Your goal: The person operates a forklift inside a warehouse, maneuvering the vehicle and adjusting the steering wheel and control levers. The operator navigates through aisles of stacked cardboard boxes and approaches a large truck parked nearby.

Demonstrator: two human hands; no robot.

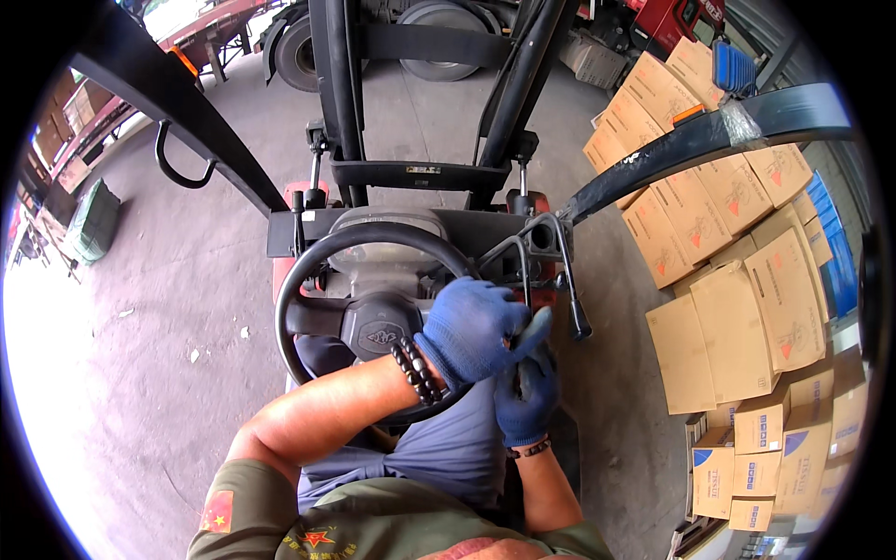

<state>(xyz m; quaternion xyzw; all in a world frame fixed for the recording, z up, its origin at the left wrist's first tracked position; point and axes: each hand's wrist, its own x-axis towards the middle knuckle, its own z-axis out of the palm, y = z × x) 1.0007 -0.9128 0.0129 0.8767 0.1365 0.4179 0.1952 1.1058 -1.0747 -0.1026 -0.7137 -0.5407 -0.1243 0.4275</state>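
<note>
My left hand (471, 329), in a blue knit work glove, reaches across the steering wheel (308, 252) to my right hand (525, 403). Its fingers are curled and meet the fingers of my right hand, which wears a matching blue glove. The right hand is closed too, thumb side up, just right of the wheel's rim. What lies between the hands, if anything, is hidden. Two bent metal control levers rise right of the wheel. One lever (522, 257) runs down behind my hands; the other lever (567, 261) ends in a black knob (581, 322) beside them.
I sit in a forklift with its black mast (420, 175) ahead. Stacked cardboard boxes (728, 317) stand to the right, beyond a curved black post (644, 163). A green bundle (93, 221) lies on the concrete floor (177, 345) at left. Truck wheels (297, 56) show at the back.
</note>
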